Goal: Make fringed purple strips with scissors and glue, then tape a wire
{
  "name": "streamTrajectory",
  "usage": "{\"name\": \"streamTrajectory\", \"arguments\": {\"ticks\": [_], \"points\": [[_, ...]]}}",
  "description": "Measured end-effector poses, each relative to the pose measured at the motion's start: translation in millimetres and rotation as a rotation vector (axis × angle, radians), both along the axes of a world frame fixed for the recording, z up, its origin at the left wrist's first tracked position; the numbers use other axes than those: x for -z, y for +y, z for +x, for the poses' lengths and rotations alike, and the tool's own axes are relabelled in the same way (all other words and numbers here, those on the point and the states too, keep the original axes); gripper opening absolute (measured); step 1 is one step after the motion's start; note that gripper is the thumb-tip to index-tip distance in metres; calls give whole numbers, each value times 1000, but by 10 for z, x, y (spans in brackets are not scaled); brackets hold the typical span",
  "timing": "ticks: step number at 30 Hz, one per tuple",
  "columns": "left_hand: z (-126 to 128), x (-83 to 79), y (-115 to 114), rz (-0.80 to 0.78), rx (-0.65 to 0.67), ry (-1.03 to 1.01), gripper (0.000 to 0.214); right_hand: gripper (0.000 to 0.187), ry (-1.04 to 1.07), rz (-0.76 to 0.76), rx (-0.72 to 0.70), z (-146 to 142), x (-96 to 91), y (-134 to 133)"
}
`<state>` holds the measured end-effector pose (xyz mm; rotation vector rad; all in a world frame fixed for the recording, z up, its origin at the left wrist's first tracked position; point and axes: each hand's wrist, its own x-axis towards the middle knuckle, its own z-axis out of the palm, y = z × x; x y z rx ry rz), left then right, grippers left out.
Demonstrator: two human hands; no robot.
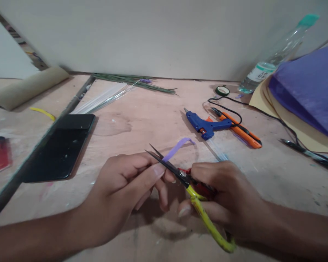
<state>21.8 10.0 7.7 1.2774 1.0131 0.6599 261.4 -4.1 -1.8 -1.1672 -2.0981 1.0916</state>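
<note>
My left hand [125,189] pinches a thin purple strip [177,146] between thumb and fingers; the strip curls away over the wooden table [153,120]. My right hand [221,193] grips scissors [191,185] with red and yellow handles. Their dark blades are parted and point left, with the strip lying between them just beyond my left fingertips.
A black phone [60,145] lies at the left beside a dark rod. A blue glue gun [206,125], an orange cutter [240,133], green tape roll [222,90], black cable, water bottle [276,58], purple sheets [311,87], green wires [136,82] and clear sticks surround the work spot.
</note>
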Motion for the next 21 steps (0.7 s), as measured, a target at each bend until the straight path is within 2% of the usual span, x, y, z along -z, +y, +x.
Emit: {"name": "streamTrajectory", "arguments": {"ticks": [11, 17, 21], "points": [[49, -16, 37, 18, -50, -33, 25, 69, -15, 10, 47, -13, -36, 15], [45, -9, 20, 17, -60, -20, 37, 64, -5, 1, 27, -29, -45, -2], [30, -11, 15, 20, -58, -17, 34, 59, 23, -44, -13, -27, -36, 1]]}}
